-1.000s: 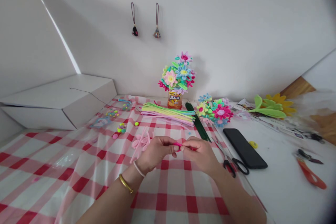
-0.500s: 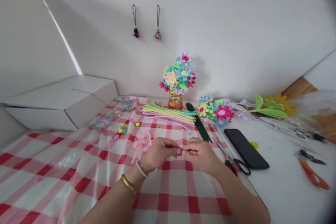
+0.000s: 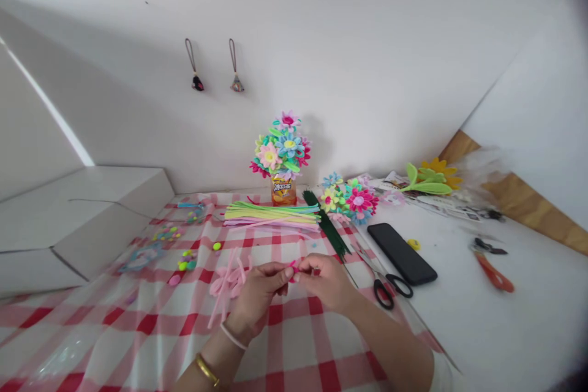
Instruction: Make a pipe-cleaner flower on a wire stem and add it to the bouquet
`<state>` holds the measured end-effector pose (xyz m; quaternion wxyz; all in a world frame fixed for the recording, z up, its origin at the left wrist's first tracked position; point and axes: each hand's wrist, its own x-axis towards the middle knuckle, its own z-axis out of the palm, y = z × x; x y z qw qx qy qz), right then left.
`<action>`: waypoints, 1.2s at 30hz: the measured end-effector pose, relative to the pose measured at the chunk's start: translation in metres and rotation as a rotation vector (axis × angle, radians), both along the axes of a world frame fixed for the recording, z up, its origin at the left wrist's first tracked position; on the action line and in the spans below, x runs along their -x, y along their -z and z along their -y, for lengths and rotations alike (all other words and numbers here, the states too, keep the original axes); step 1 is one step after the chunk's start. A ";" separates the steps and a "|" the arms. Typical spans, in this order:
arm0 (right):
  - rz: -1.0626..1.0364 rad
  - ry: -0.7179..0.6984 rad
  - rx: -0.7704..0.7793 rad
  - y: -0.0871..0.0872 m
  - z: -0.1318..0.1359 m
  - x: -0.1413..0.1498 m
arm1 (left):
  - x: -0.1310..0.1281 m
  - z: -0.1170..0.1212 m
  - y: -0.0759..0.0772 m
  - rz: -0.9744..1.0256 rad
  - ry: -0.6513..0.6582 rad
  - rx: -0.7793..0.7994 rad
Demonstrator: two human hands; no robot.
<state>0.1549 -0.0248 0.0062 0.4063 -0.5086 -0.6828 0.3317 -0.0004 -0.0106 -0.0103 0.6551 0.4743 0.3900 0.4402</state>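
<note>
Both hands meet above the red-and-white checked cloth (image 3: pixel 294 349), fingertips pinched around a small hot-pink pipe cleaner (image 3: pixel 293 269). My left hand (image 3: pixel 261 291) grips it from the left between thumb and forefinger. From the other side, my right hand (image 3: pixel 327 283) pinches the same piece; the fingers hide most of it. Pale pink pipe-cleaner loops (image 3: pixel 228 282) lie just left of my left hand. Beyond the hands, a bundle of coloured pipe cleaners (image 3: pixel 271 215) lies across the cloth. Dark green stems (image 3: pixel 327 226) stretch out behind my right hand.
Black-handled scissors (image 3: pixel 384 294), a black phone (image 3: pixel 402 253) and orange-handled pliers (image 3: pixel 492 271) lie to the right. Fuzzy flowers (image 3: pixel 289 146) stand in an orange container (image 3: pixel 283 191); more flowers (image 3: pixel 361 201) lie beside it. A white box (image 3: pixel 110 214) sits left, near small pompoms (image 3: pixel 186 262).
The view has turned right and tilted up slightly, so the scene shifts left and down. Both hands stay together on the hot-pink pipe cleaner, with the fingers slightly repositioned.
</note>
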 end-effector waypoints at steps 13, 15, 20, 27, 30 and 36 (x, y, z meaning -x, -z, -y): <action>0.111 0.051 -0.100 0.008 -0.005 0.002 | -0.002 -0.003 0.000 0.025 0.032 0.221; 0.157 0.023 -0.116 0.004 -0.006 0.001 | -0.002 -0.003 0.001 0.025 0.026 0.243; 0.260 -0.030 -0.055 -0.011 -0.014 -0.031 | 0.000 -0.004 0.002 0.096 -0.010 0.277; 0.694 0.325 0.215 -0.015 -0.026 -0.098 | 0.002 -0.004 -0.001 0.171 -0.016 0.318; 0.733 0.236 0.230 -0.010 -0.025 -0.096 | 0.000 -0.002 -0.001 0.149 0.016 0.317; 0.800 0.053 0.178 -0.004 -0.023 -0.068 | -0.002 0.000 0.000 0.096 0.031 0.278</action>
